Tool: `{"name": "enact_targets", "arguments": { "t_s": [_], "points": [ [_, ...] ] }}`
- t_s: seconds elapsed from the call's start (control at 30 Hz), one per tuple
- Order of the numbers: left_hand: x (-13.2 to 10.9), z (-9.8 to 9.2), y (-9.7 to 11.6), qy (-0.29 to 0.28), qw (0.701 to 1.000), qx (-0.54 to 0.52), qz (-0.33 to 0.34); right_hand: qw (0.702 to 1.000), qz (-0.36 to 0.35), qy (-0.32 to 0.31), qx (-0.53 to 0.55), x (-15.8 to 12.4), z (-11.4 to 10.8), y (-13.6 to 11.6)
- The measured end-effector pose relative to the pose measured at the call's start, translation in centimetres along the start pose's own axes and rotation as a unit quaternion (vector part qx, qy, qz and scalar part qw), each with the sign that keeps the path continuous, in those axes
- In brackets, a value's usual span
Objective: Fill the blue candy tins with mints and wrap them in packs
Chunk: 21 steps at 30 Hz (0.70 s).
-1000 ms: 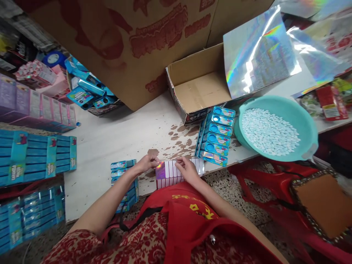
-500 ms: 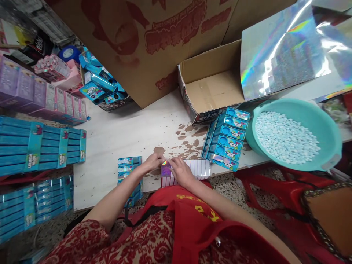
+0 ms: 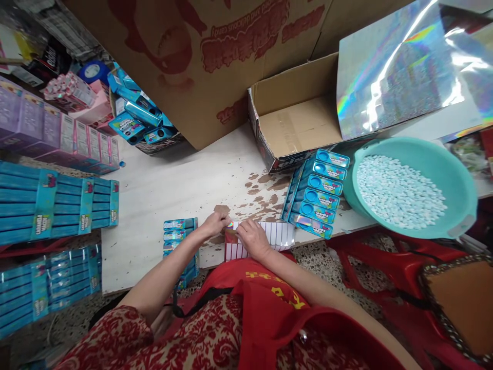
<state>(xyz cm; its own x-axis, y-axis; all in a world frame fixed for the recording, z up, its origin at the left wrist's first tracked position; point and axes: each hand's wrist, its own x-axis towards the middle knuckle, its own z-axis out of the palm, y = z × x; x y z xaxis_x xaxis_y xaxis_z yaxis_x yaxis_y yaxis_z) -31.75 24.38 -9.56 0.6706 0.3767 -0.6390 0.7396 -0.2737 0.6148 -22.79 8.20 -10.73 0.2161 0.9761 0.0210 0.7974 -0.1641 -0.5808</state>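
Observation:
A shiny sheet (image 3: 283, 235) printed with white panels and thin dark lines lies at the table's front edge, close to my apron. My left hand (image 3: 214, 225) is closed in a pinch at the sheet's upper left corner, where a small rainbow glint shows. Bent fingers of my right hand (image 3: 254, 239) grip and press the sheet's upper edge just beside it. Both sets of fingertips nearly meet, and they partly hide what lies between them. Left of my left wrist stands a stack of blue candy packs (image 3: 175, 236), partly covered by my forearm.
Blue candy tins (image 3: 321, 198) lean in rows beside a turquoise basin (image 3: 458, 200) of pale candies. Behind are an open cardboard box (image 3: 296, 121), a holographic sheet (image 3: 389, 77) and a large carton (image 3: 231, 51). Bundled blue packs (image 3: 23, 203) fill the left. A red stool (image 3: 362, 262) stands right.
The hands stay almost in place, with small finger movements at the sheet's corner. The sheet's exposed left part has turned from purple to brownish red in its reflection. The view shifts very slightly.

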Motion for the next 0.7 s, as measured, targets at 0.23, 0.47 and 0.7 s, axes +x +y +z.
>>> {"name": "enact_targets", "arguments": {
  "t_s": [0.23,0.47,0.7],
  "points": [
    [-0.3,0.1,1.3,0.089,0.996,0.010,0.010,0.994,0.053,0.054,0.080,-0.5,-3.8,-1.3],
    [-4.4,0.8,8.2,-0.117,0.942,-0.285,0.134,0.915,0.199,0.230,0.264,-2.8,-11.3,-2.7],
    [-2.4,1.4,15.5,-0.147,0.948,-0.205,0.193,0.866,0.286,0.398,0.101,-5.1,-13.9,-0.2]
  ]
}}
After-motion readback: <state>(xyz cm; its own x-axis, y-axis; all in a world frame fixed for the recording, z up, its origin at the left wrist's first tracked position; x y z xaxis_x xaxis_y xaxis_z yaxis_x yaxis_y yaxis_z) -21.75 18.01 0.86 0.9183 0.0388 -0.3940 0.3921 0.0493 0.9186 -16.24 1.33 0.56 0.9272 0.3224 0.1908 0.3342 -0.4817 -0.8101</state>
